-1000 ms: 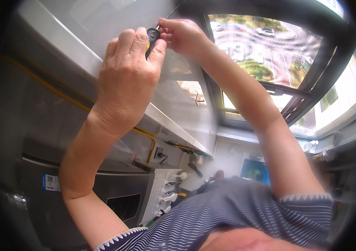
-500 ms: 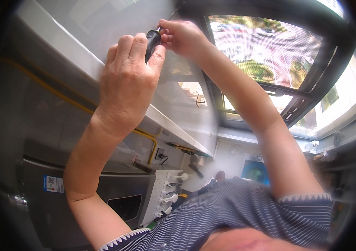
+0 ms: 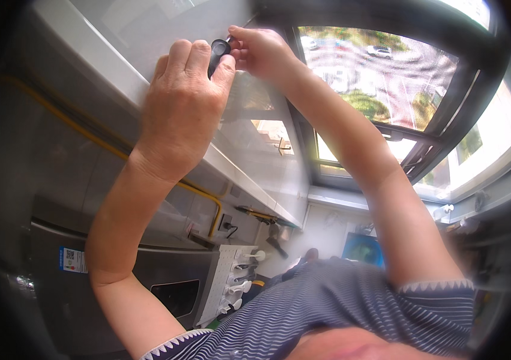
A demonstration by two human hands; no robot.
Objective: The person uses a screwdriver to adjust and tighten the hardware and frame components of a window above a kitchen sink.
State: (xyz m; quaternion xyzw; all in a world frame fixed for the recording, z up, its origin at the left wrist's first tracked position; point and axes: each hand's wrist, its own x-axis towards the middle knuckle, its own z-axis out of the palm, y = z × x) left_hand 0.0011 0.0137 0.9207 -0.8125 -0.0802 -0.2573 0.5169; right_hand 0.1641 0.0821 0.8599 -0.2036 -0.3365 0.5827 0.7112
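Observation:
Raised in front of the glossy cabinet doors, my left hand [image 3: 183,111] is closed around the black handle of a screwdriver [image 3: 219,48]. A rounded dent shows on the handle's upper side, and a short bit of bright metal shaft sticks out toward my right hand [image 3: 261,51]. The right thumb and fingers are pinched together at that shaft, close to the cabinet face. The tip, and whatever it meets, lie behind the right fingers, out of sight.
A dark-framed screened window [image 3: 381,78] stands at the right. Under the cabinet [image 3: 249,138] runs a yellow pipe [image 3: 213,207]. Lower left is a dark grey appliance [image 3: 117,264], beside a white pegboard [image 3: 222,282] with white hooks. A blue basin [image 3: 363,249] sits beyond my body.
The screwdriver's handle has turned a little in my left hand, and its rounded dent now faces up. My left fingers have shifted slightly; the right hand stays almost where it was.

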